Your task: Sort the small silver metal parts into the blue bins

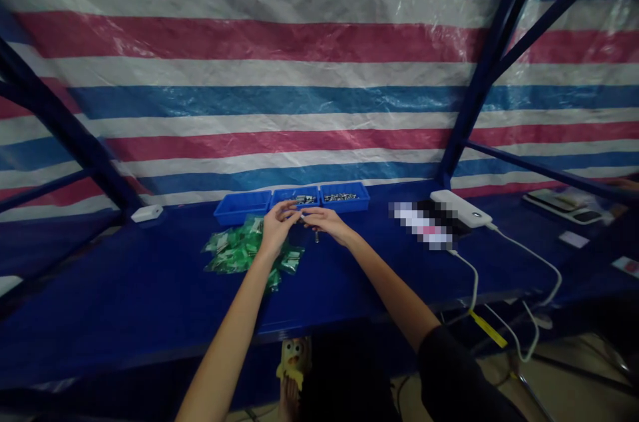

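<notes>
My left hand (pixel 276 225) and my right hand (pixel 329 222) meet fingertip to fingertip just in front of the blue bins. The fingers of both are drawn into a pinch, and whatever lies between them is too small to make out. Below my right fingers, a small metal piece (pixel 317 236) shows against the table. Beside and under my left wrist spreads a pile of small green-and-clear plastic packets (pixel 232 250). Behind my hands, small metal parts fill the right blue bin (pixel 352 205) and lie in the middle blue bin (pixel 309 190), which my fingers partly cover.
The left blue bin (pixel 242 204) stands behind the packets. At the right lie a white power bank (pixel 462 208) and a blurred-out device, with white cables (pixel 536 255) over the table edge. A white adapter (pixel 147 213) sits at left. Blue frame posts (pixel 466 109) flank the table.
</notes>
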The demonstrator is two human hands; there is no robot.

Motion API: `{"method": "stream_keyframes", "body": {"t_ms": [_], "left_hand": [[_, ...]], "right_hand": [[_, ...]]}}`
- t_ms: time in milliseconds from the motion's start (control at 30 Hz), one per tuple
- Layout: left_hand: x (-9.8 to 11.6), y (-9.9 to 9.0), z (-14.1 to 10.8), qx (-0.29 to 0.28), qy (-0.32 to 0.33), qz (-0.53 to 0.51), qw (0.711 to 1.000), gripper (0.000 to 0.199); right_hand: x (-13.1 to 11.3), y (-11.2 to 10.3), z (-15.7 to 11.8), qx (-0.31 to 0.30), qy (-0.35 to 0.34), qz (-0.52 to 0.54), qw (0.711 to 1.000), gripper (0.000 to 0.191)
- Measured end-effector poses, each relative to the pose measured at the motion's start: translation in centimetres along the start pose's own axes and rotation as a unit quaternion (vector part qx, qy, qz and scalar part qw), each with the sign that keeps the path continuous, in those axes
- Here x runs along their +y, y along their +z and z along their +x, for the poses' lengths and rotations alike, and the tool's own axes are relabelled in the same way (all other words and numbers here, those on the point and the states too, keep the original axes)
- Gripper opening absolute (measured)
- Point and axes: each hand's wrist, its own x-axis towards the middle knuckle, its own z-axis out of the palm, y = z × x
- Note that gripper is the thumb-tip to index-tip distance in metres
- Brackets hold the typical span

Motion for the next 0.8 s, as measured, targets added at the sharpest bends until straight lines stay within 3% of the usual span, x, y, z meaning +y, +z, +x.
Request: {"method": "stream_keyframes", "body": {"t_ms": [133, 300, 433, 567, 633, 700, 800], "left_hand": [[0.1, 0.2, 0.0, -0.001, -0.002, 0.012, 1.000, 0.043], [-0.1, 0.5, 0.0, -0.002, 0.000, 0.016, 1.000, 0.041], [-0.7, 0.7, -0.4, -0.037, 0.023, 0.135, 0.990, 0.045], [-1.1, 0.8, -1.4, -0.109, 0.073, 0.379, 0.916, 0.041], [-1.1, 0.8, -1.8, -0.153, 0.073, 0.449, 0.877, 0.036], [-1.0, 0.9, -2.0, -0.185, 0.066, 0.475, 0.858, 0.029], [-0.7, 1.0, -2.0, -0.198, 0.068, 0.484, 0.850, 0.019]], "right_hand": [[0.2, 0.0, 0.0, -0.015, -0.028, -0.013, 0.999, 0.041], [0.3, -0.5, 0.6, 0.034, -0.023, -0.012, 0.999, 0.033], [0.4, -0.9, 1.2, 0.092, -0.040, -0.011, 0.995, 0.028], [0.5, -1.3, 1.4, 0.153, -0.062, -0.025, 0.986, 0.027], [0.6, -1.5, 1.4, 0.172, -0.061, -0.042, 0.982, 0.027], [0.8, -1.6, 1.4, 0.185, -0.061, -0.067, 0.979, 0.026], [1.0, -1.8, 1.5, 0.198, -0.054, -0.098, 0.974, 0.027]]}}
